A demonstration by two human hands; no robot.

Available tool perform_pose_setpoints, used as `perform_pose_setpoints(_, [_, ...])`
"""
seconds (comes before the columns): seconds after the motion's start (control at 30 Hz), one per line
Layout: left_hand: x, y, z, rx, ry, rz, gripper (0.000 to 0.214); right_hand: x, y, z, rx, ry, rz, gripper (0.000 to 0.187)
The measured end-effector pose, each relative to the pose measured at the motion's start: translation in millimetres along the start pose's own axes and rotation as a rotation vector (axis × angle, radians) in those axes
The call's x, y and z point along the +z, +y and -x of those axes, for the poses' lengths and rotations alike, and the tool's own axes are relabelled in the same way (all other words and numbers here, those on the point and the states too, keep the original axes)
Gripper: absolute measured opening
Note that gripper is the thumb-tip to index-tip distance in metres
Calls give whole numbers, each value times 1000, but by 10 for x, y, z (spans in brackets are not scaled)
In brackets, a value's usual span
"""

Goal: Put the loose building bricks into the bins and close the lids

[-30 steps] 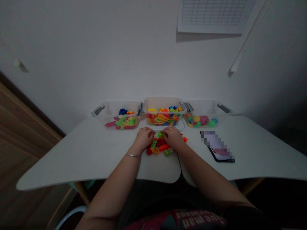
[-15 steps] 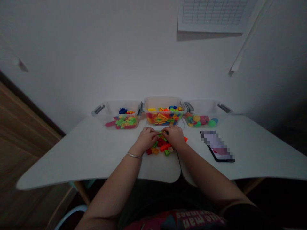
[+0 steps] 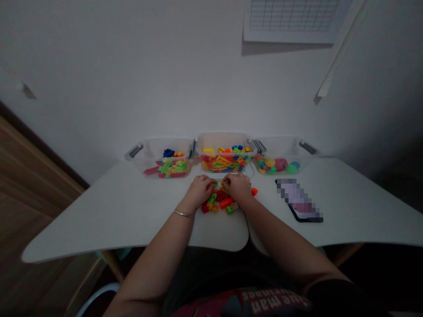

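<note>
A small heap of coloured building bricks [image 3: 220, 201] lies on the white table [image 3: 132, 211], just in front of the middle bin. My left hand [image 3: 199, 190], with a thin bracelet on its wrist, rests on the heap's left side with fingers curled. My right hand [image 3: 238, 188] sits on the right side, fingers bent and pinched together over the bricks. The two hands nearly meet at the fingertips. What each pinches is too small to name.
Three clear plastic bins stand along the wall: a left bin [image 3: 161, 159] with green and pink pieces, a middle bin [image 3: 225, 155] full of bricks, and a right bin [image 3: 280, 158] with coloured balls. A phone [image 3: 302, 203] lies right of the hands. A wooden panel [image 3: 29, 176] stands left.
Both hands have shifted slightly away from me, toward the middle bin, and stay closed over the brick heap. The bins and phone have not moved.
</note>
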State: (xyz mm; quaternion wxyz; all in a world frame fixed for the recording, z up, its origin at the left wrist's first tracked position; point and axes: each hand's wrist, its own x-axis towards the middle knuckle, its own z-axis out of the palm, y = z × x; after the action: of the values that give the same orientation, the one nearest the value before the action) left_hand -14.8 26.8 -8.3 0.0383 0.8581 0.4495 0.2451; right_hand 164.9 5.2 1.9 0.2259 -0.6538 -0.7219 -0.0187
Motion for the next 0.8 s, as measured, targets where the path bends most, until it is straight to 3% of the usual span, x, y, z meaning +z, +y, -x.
perform_pose_setpoints(0.33, [19, -35, -12, 26, 20, 74, 22, 143, 125, -22, -26, 190, -391, 15])
perform_pose_setpoints(0.5, [3, -42, -11, 4, 22, 89, 22, 12, 126, -46, -65, 318, -738, 20])
perform_pose_setpoints(0.67, [7, -52, -6, -8, 34, 105, 21, -250, 226, -85, -139, 582, -676, 18])
perform_pose_setpoints(0.8, [-1, -59, -2, -18, 27, 113, 21, -418, 379, -195, -97, 697, -564, 18])
